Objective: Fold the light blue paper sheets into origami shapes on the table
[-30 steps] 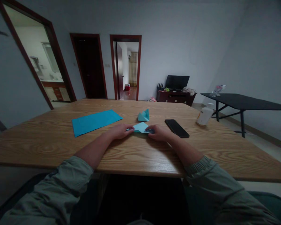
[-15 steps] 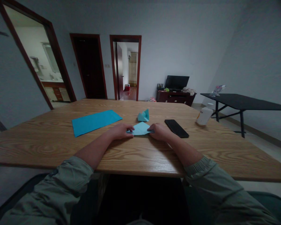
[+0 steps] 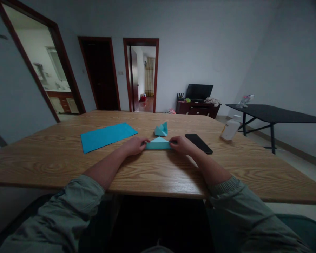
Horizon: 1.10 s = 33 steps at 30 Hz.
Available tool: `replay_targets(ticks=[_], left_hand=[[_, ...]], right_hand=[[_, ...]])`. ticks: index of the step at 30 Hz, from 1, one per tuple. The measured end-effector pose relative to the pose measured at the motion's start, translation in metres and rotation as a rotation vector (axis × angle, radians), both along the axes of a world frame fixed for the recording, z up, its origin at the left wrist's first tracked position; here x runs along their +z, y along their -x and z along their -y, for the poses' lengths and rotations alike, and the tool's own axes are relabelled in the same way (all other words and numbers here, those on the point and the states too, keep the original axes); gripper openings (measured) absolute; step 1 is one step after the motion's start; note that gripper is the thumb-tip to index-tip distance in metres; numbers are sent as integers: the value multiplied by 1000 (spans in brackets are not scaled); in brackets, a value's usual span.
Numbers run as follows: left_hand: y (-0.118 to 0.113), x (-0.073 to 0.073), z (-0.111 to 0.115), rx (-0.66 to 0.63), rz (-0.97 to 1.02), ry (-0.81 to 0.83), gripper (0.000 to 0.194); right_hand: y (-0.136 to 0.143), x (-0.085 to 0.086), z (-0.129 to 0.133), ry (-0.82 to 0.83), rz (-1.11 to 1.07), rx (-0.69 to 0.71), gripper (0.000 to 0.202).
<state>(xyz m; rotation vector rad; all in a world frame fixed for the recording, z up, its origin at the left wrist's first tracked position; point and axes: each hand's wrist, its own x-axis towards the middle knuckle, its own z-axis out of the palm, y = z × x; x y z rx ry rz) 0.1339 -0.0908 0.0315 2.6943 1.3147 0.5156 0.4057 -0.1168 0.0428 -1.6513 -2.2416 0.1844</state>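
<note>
Between my hands, on the wooden table [image 3: 158, 172], is a light blue folded paper [image 3: 158, 144]. A flat strip runs along its near edge, and a paler triangle points away behind the strip. My left hand [image 3: 136, 145] pinches the left end of the strip with thumb and fingers. At the right end, my right hand [image 3: 180, 144] grips the paper the same way. Just beyond it stands a small folded paper boat [image 3: 161, 130] of the same colour.
Blue paper sheets [image 3: 107, 137] lie to the left. A black phone [image 3: 198, 143] rests beside my right hand, with a white bottle [image 3: 230, 128] farther right. Past the table are a black folding table [image 3: 276, 114] and a TV cabinet [image 3: 197, 108].
The paper's near edge has been folded up into a strip that covers the lower part of the triangle. Both hands have shifted slightly and still hold its ends.
</note>
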Motion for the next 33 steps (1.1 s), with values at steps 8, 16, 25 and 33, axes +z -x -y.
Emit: replay_targets(ticks=[8,16,25,33], left_hand=[[4,-5,-9,85,108,26,28],[7,-11,-20,216,80,56,33],[11,-14,-26,247,36,57,37],[8,-8,-20,231,38,112,38]], right_hand=[[-9,-12,-14,-37,-79,-100,23],[-13,-19,-19,-119,-55,-150,19],[-13,-18,-18,-132,73,-161,26],[-9,-18,-16,-13,-12,-132,23]])
